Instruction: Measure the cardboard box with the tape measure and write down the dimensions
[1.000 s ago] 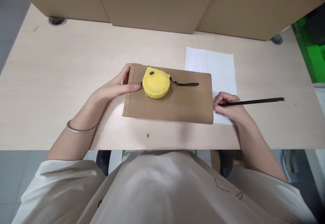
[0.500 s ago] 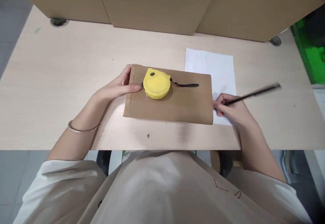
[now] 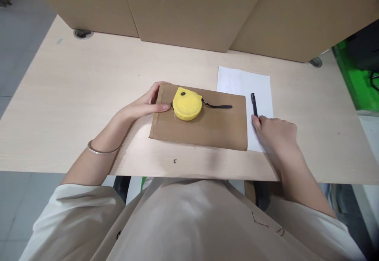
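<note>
A closed brown cardboard box [image 3: 219, 130] sits on the desk in front of me. My left hand [image 3: 151, 102] grips its left end, thumb on top and fingers partly hidden behind the far corner. On the box, by that thumb, lies a yellow tape measure [image 3: 187, 105] with a black strap [image 3: 220, 106] stretched to the right. My right hand [image 3: 276, 132] is closed around a black pen [image 3: 254, 104], just right of the box and over a white sheet of paper [image 3: 245, 80]. The pen points away from me, its lower part hidden in my fist.
Tall cardboard panels [image 3: 189, 12] stand along the back of the desk [image 3: 89, 75]. Two cable holes [image 3: 83, 34] show near them, left and right. A green surface [image 3: 351, 71] with dark things on it is at the far right.
My right hand has turned over, swinging the pen from pointing right to pointing away from me. My left hand keeps its grip on the box. The view has shifted slightly.
</note>
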### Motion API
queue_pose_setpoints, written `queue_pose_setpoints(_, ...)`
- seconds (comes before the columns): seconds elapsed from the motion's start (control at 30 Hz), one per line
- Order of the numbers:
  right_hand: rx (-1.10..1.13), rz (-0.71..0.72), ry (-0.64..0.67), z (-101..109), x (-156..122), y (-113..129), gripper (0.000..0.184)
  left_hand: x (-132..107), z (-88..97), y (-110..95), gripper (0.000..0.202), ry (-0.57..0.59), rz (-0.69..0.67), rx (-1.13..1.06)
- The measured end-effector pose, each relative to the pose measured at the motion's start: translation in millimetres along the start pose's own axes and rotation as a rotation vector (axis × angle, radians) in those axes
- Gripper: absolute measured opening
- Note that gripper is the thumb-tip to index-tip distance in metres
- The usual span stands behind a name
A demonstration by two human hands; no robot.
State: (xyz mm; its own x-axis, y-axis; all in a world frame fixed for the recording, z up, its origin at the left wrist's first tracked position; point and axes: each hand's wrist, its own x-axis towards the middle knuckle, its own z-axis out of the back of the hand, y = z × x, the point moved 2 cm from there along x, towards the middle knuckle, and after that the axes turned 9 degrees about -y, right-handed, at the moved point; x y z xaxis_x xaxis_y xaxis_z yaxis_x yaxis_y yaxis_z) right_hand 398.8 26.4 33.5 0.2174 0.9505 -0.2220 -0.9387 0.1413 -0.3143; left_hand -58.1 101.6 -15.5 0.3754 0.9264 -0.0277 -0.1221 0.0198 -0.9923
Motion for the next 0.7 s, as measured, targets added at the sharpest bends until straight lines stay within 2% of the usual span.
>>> queue_pose_setpoints(0.07,0.049,-0.004,-0.106,6.0,0.9,-9.1,0.058,-1.4,-2.3,-3.6,0.095,-0.003,0.011,-0.002)
queue_pose_setpoints(0.13,0.170,0.023,-0.332,23.7,0.7,-12.0,0.053,-3.2,-4.3,-7.6,0.094,-0.010,0.019,-0.014)
queue_pose_setpoints(0.2,0.352,0.120,-0.567,49.3,-1.4,-1.0,0.048,-5.1,-5.5,-10.8,0.094,-0.014,0.022,-0.021)
queue_pose_setpoints(0.27,0.540,0.334,-0.672,75.8,-3.9,26.9,0.044,-6.3,-6.0,-12.7,0.095,-0.013,0.023,-0.014)
queue_pose_setpoints(0.3,0.602,0.489,-0.644,87.3,-4.9,46.3,0.050,-6.4,-6.3,-13.2,0.097,-0.014,0.024,-0.009)
queue_pose_setpoints(0.37,0.628,0.736,-0.545,105.1,-6.6,87.7,0.079,-5.3,-8.0,-13.7,0.097,-0.038,0.026,-0.026)
queue_pose_setpoints(0.43,0.580,0.852,-0.466,115.6,-7.9,124.1,0.095,-2.0,-11.4,-13.3,0.089,-0.099,0.043,-0.098)
queue_pose_setpoints(0.5,0.522,0.872,-0.424,119.5,-8.9,148.8,0.088,2.5,-16.1,-11.6,0.085,-0.187,0.078,-0.187)
queue_pose_setpoints(0.6,0.528,0.809,-0.431,116.0,-9.6,155.5,0.064,8.0,-22.0,-7.5,0.073,-0.346,0.108,-0.254)
queue_pose_setpoints(0.7,0.693,0.668,-0.469,105.6,-5.4,122.1,0.051,9.1,-23.5,-3.3,0.041,-0.496,0.110,-0.266)
